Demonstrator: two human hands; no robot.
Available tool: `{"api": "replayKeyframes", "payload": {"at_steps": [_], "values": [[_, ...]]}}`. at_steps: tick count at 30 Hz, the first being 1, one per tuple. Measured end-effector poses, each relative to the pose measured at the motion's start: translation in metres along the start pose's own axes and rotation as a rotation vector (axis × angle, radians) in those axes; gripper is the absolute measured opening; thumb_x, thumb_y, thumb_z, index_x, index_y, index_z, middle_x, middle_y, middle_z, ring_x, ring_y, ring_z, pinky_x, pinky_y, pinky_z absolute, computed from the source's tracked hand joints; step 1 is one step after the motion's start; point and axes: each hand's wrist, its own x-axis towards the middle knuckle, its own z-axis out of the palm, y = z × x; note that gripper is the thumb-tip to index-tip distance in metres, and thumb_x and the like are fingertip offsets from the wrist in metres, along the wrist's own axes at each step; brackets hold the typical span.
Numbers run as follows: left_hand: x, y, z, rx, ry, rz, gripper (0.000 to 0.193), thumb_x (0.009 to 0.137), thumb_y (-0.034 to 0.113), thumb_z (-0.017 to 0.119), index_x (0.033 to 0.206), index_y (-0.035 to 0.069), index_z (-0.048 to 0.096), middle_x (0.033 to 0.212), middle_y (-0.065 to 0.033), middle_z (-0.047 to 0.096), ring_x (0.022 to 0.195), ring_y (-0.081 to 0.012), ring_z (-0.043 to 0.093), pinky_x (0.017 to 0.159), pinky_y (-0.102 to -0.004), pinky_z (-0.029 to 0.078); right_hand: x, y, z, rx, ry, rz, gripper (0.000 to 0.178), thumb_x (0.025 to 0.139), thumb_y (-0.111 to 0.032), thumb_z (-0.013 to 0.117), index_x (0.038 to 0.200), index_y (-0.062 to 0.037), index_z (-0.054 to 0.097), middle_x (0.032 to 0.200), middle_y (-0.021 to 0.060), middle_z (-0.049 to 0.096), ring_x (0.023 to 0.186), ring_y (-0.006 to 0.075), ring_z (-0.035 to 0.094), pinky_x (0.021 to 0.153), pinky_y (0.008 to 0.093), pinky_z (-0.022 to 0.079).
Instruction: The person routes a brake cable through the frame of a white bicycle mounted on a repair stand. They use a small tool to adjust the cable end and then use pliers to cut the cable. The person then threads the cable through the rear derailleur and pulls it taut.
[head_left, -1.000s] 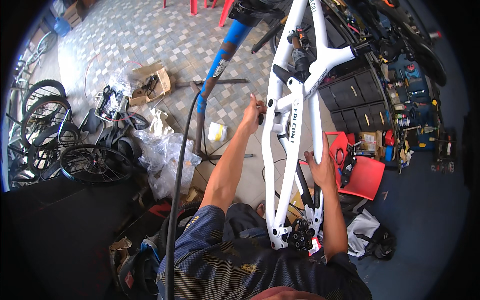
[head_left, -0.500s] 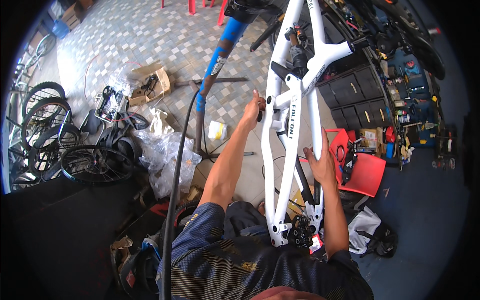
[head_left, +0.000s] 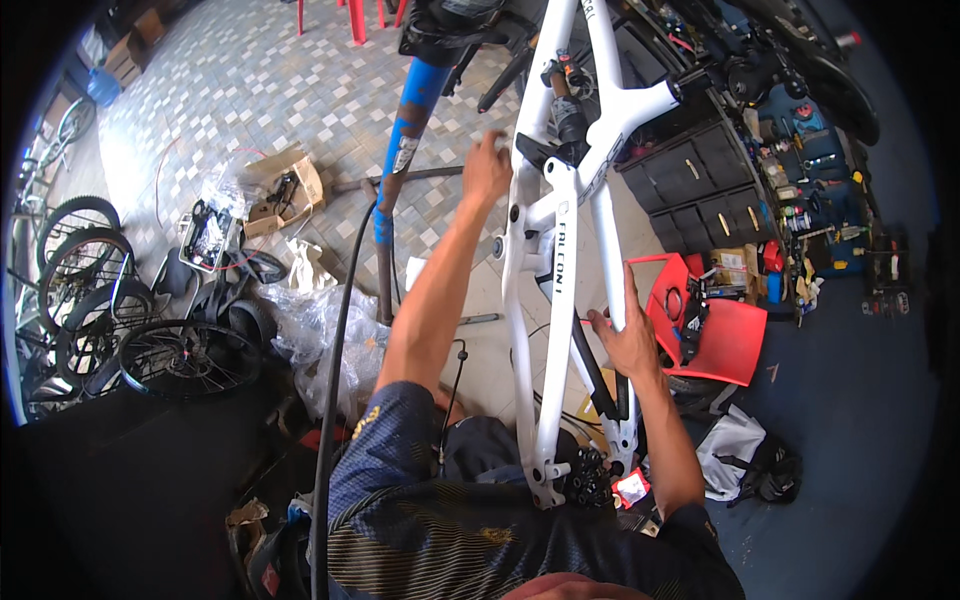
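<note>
A white full-suspension bicycle frame (head_left: pixel 556 340) stands tilted in front of me, its rear end toward my body. A dark rear shock (head_left: pixel 570 118) sits in its upper part, and a black rear derailleur (head_left: pixel 590 478) hangs at the near end. My right hand (head_left: pixel 632 348) holds the right-hand tube of the frame, thumb on its inner side, the other fingers largely hidden. To the left of the frame, level with the shock's lower end, my left hand (head_left: pixel 487 168) is raised with its fingers partly stretched. I see nothing held in it.
A blue, rust-worn stand post (head_left: pixel 408 135) rises left of the frame, with a black cable nearby. Wheels (head_left: pixel 190 358), clear plastic wrap (head_left: pixel 325 335) and a cardboard box (head_left: pixel 285 190) lie left. A red chair (head_left: pixel 728 340) and black drawers (head_left: pixel 690 190) stand right, beside a tool-covered bench.
My left hand has come off the pivot area on the frame's left side and moved up and forward. The right hand keeps its hold. The view has shifted slightly.
</note>
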Motion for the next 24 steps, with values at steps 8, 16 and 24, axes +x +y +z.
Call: {"api": "replayKeyframes", "payload": {"at_steps": [8, 16, 24], "values": [[0.125, 0.072, 0.031, 0.924, -0.472, 0.157, 0.056, 0.099, 0.017, 0.043, 0.151, 0.036, 0.036, 0.118, -0.0108, 0.069, 0.104, -0.0285, 0.069, 0.082, -0.0446, 0.051, 0.003, 0.005, -0.002, -0.04, -0.026, 0.031, 0.096, 0.086, -0.026, 0.072, 0.158, -0.0107, 0.011, 0.143, 0.032, 0.045, 0.123, 0.0494, 0.053, 0.1, 0.0482, 0.047], [0.125, 0.064, 0.062, 1.025, -0.441, 0.212, 0.059, 0.1, 0.016, 0.041, 0.157, 0.022, 0.028, 0.104, -0.0098, 0.073, 0.091, -0.0288, 0.071, 0.07, -0.0455, 0.05, 0.006, 0.007, 0.002, -0.08, 0.032, -0.027, 0.096, 0.084, -0.025, 0.074, 0.157, -0.0084, 0.013, 0.143, 0.0315, 0.046, 0.125, 0.0478, 0.053, 0.101, 0.0472, 0.047], [0.132, 0.054, 0.071, 1.034, -0.466, 0.215, 0.061, 0.099, 0.015, 0.04, 0.158, 0.021, 0.025, 0.106, -0.0079, 0.074, 0.092, -0.0292, 0.071, 0.066, -0.047, 0.051, 0.005, 0.005, 0.0, -0.082, 0.01, -0.015, 0.096, 0.084, -0.025, 0.074, 0.156, -0.0045, 0.015, 0.146, 0.0307, 0.044, 0.128, 0.046, 0.051, 0.103, 0.046, 0.046]]}}
